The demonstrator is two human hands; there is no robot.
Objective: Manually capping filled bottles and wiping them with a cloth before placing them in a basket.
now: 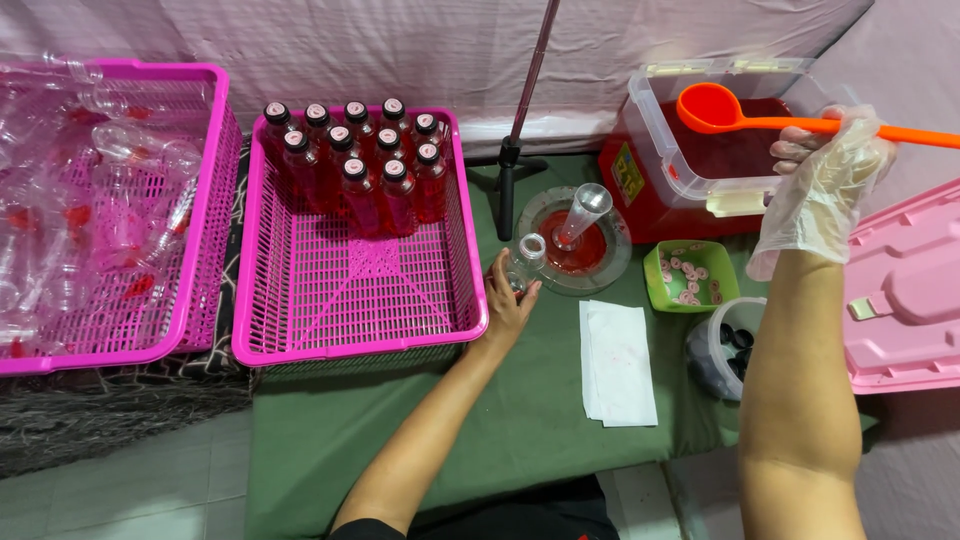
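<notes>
My left hand (505, 305) grips an empty clear plastic bottle (524, 260) standing on the green cloth beside the pink basket (300, 345). My right hand (825, 180), in a thin clear glove, holds an orange ladle (712, 107) by its handle over a clear tub of red liquid (730, 150). A clear funnel (582, 212) rests upside down on a round plate with red liquid (590, 262) between bottle and tub. Several capped bottles of red drink (365, 165) stand at the back of the pink basket.
A second pink basket (195, 260) at left holds many empty clear bottles. A green bowl of round seals (690, 275), a tub of dark caps (725, 345), a white folded cloth (617, 362), a pink lid (905, 290) and a stand pole (508, 170) lie around.
</notes>
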